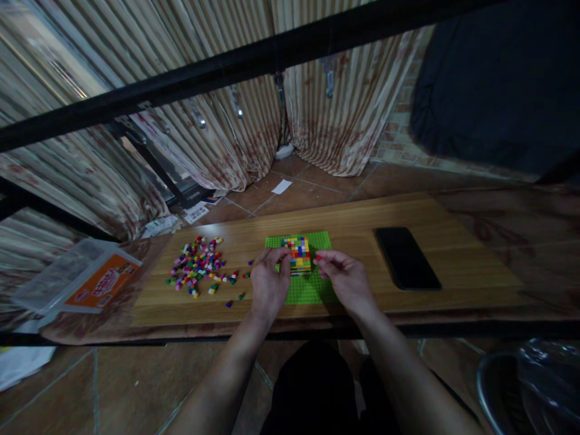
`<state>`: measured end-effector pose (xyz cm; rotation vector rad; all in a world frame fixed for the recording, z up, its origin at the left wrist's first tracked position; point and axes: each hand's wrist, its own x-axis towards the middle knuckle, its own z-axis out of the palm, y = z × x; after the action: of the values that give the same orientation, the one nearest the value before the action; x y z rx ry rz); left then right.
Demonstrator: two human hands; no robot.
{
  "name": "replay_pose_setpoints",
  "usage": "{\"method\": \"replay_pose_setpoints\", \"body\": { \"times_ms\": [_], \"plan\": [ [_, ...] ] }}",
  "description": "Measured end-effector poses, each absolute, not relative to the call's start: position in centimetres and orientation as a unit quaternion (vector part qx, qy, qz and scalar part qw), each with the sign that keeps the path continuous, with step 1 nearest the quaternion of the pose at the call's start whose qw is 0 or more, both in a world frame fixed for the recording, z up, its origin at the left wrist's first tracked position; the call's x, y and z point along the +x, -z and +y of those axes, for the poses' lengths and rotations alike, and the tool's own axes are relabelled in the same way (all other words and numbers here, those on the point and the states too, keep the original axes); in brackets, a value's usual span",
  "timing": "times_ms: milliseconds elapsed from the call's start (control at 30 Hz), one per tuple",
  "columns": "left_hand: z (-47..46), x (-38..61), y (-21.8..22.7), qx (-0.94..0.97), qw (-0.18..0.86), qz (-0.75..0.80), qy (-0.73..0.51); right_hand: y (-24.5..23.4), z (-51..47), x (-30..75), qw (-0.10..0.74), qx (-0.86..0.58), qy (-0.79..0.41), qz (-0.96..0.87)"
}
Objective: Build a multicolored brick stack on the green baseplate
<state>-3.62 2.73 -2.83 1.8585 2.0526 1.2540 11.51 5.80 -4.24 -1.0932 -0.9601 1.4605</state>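
Note:
A block built of many-coloured toy bricks stands on a green studded baseplate. My left hand is at the block's left side, its fingers curled and the thumb near the top layer. Whatever those fingertips hold is hidden. On the other side, my right hand pinches a small red toy brick between thumb and fingers, just right of the block. Mixed yellow, blue, white, red and green pieces make up the top of the block.
A pile of loose bricks lies on the wooden board to the left, with several strays nearer my left hand. At right rests a black phone. A clear plastic box with an orange label stands at far left.

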Motion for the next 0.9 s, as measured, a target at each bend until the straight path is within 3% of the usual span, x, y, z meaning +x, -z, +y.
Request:
{"method": "replay_pose_setpoints", "body": {
  "times_ms": [233,467,667,767,900],
  "plan": [
    [2.9,-3.9,2.7,0.562,0.089,0.677,-0.467,4.7,5.8,11.2,0.511,-0.454,-0.592,-0.428],
    [2.2,-5.2,3.2,0.372,0.315,0.626,-0.608,3.3,5.7,11.4,0.520,-0.407,-0.685,-0.307],
    [1.1,-4.9,1.6,0.274,0.462,0.577,-0.615,2.6,5.6,11.6,0.509,-0.373,-0.728,-0.268],
    [1.3,-4.5,1.6,0.353,0.400,0.625,-0.570,2.6,5.6,11.3,0.513,-0.378,-0.719,-0.278],
    [1.8,-3.8,2.3,0.491,0.197,0.713,-0.460,2.6,5.5,11.0,0.505,-0.387,-0.721,-0.275]
  ]
}}
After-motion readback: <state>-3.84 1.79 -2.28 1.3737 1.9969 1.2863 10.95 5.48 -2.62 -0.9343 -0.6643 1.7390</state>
